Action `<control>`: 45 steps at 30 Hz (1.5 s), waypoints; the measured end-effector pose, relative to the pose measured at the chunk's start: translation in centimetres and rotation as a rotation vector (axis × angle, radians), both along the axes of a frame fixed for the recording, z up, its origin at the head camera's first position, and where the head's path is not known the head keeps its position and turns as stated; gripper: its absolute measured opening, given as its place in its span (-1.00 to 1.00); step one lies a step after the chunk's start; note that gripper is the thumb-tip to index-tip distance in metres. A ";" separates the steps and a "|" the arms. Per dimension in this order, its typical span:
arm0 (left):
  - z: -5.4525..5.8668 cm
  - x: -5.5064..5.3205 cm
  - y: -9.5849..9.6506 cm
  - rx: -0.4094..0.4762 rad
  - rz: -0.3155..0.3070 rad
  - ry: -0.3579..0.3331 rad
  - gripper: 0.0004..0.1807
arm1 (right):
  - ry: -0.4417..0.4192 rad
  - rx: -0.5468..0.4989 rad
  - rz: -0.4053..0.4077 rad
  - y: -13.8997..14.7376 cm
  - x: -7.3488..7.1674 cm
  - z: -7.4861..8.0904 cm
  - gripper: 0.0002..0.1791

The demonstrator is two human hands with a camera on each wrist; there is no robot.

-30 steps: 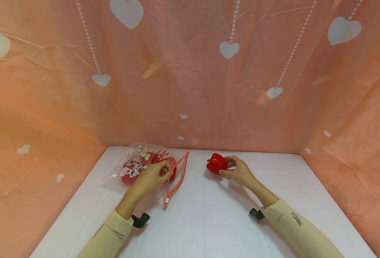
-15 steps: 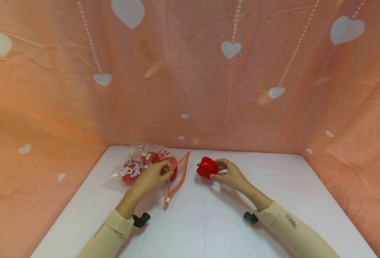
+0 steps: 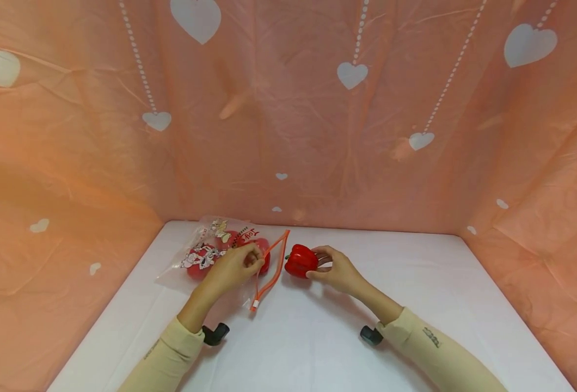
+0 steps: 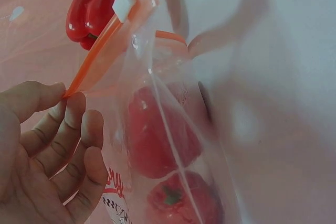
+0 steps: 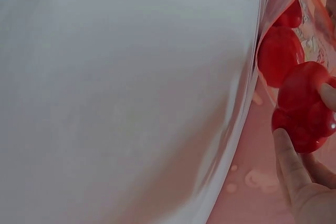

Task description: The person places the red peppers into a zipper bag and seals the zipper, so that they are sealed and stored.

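Note:
A clear zip bag (image 3: 171, 274) with printed cartoon figures lies at the left of the table, several red bell peppers (image 4: 163, 135) inside it. My left hand (image 3: 234, 268) pinches the orange zip edge (image 4: 86, 72) between thumb and forefinger, and the bag's mouth stands open toward the right. A white slider (image 4: 124, 3) sits on that edge. Just right of the mouth, my right hand (image 3: 338, 270) grips a red bell pepper (image 3: 301, 261) around its base, its green stem pointing toward the bag. The pepper is held slightly above the table, outside the bag.
Both hands work over a white-covered table (image 3: 308, 348). An orange curtain (image 3: 308, 136) printed with white hearts encloses the back and sides. Small black camera mounts (image 3: 215, 334) hang under both wrists.
My right hand has carried the bell pepper leftward and slightly nearer, up to the bag's mouth. The left hand keeps its pinch on the bag edge with barely any movement.

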State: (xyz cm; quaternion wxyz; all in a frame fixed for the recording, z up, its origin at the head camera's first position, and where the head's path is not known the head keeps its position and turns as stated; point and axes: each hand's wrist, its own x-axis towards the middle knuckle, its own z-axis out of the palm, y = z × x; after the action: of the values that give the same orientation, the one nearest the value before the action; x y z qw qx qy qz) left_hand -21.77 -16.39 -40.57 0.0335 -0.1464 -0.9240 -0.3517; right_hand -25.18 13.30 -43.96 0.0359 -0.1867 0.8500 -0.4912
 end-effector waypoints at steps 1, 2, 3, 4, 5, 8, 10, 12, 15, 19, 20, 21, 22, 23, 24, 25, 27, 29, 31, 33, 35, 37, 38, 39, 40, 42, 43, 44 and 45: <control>0.0 0.0 0.0 0.000 0.001 0.000 -0.92 | 0.001 -0.004 0.008 -0.2 0.1 0.0 -0.32; 0.0 0.0 0.0 -0.001 0.001 -0.001 -0.92 | 0.000 -0.006 0.015 -0.4 0.2 0.0 -0.33; 0.0 0.0 0.1 -0.002 0.003 -0.002 -0.92 | 0.002 -0.006 0.023 -0.5 0.3 0.1 -0.33; 0.0 0.0 0.1 -0.002 0.005 -0.003 -0.92 | 0.005 -0.007 0.033 -0.7 0.3 0.1 -0.33; 0.0 0.0 0.1 -0.003 0.006 -0.005 -0.92 | 0.007 -0.005 0.041 -0.8 0.4 0.1 -0.33; 0.0 0.0 0.1 -0.006 0.006 -0.001 -0.92 | 0.004 -0.003 0.062 -1.3 0.6 0.0 -0.34; -0.1 0.0 0.1 -0.006 0.002 0.005 -0.92 | -0.001 -0.004 0.073 -1.6 0.7 -0.1 -0.35; -0.1 0.1 0.0 -0.009 -0.003 0.014 -0.92 | -0.011 -0.012 0.083 -2.0 0.8 -0.2 -0.35; -0.1 0.1 0.0 -0.012 -0.011 0.026 -0.92 | -0.022 -0.017 0.099 -2.5 0.9 -0.4 -0.35; -0.1 0.1 -0.1 -0.013 -0.016 0.029 -0.91 | -0.037 -0.015 0.107 -3.2 1.1 -0.6 -0.36; -0.1 0.1 -0.1 -0.013 -0.017 0.030 -0.91 | -0.039 -0.009 0.109 -3.4 1.2 -0.6 -0.36; -0.1 0.1 -0.1 -0.013 -0.018 0.029 -0.91 | -0.040 -0.005 0.111 -3.6 1.2 -0.6 -0.36; -0.1 0.1 -0.1 -0.012 -0.020 0.030 -0.91 | -0.042 -0.004 0.115 -3.7 1.3 -0.6 -0.36; -0.1 0.1 -0.1 -0.011 -0.022 0.031 -0.91 | -0.041 -0.001 0.119 -3.9 1.3 -0.6 -0.37; -0.1 0.1 -0.1 -0.012 -0.023 0.032 -0.91 | -0.038 0.003 0.124 -4.0 1.3 -0.6 -0.37; -0.1 0.1 -0.1 -0.012 -0.024 0.034 -0.91 | -0.036 0.007 0.130 -4.2 1.4 -0.6 -0.37; -0.1 0.1 -0.1 -0.013 -0.024 0.037 -0.91 | -0.030 0.019 0.138 -4.5 1.4 -0.6 -0.37; -0.1 0.1 -0.1 -0.014 -0.024 0.042 -0.91 | -0.023 0.037 0.143 -4.8 1.3 -0.7 -0.37; -0.1 0.1 -0.1 -0.015 -0.025 0.045 -0.92 | -0.022 0.057 0.148 -5.0 1.2 -0.8 -0.36; -0.1 0.1 -0.1 -0.015 -0.027 0.049 -0.92 | -0.019 0.075 0.153 -5.2 1.0 -0.9 -0.35; -0.1 0.1 -0.1 -0.017 -0.025 0.055 -0.92 | -0.014 0.080 0.162 -5.4 0.8 -1.0 -0.35; -0.2 0.1 0.0 -0.018 -0.021 0.058 -0.92 | -0.016 0.081 0.170 -5.7 0.7 -1.0 -0.35; -0.2 0.1 0.0 -0.017 -0.020 0.059 -0.92 | -0.020 0.082 0.172 -5.8 0.6 -1.0 -0.36; -0.2 0.1 0.0 -0.017 -0.019 0.060 -0.92 | -0.024 0.083 0.174 -5.9 0.6 -1.0 -0.36; -0.2 0.1 0.0 -0.016 -0.018 0.060 -0.92 | -0.032 0.082 0.176 -6.0 0.5 -1.0 -0.37; -0.1 0.1 0.0 -0.016 -0.016 0.057 -0.92 | -0.052 0.091 0.175 -6.3 0.5 -1.0 -0.38; -0.1 0.2 0.0 -0.015 -0.015 0.054 -0.92 | -0.060 0.094 0.175 -6.4 0.5 -1.0 -0.38; -0.1 0.2 0.0 -0.016 -0.014 0.053 -0.92 | -0.076 0.092 0.174 -6.5 0.4 -1.0 -0.38; -0.1 0.2 0.0 -0.015 -0.013 0.052 -0.92 | -0.096 0.080 0.176 -6.6 0.4 -1.1 -0.38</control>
State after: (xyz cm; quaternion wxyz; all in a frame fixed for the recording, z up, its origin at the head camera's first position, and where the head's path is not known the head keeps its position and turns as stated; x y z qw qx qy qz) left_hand -21.61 -16.40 -40.63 0.0542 -0.1618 -0.9245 -0.3408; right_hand -24.75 6.75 -45.01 0.1268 -0.2352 0.8466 -0.4602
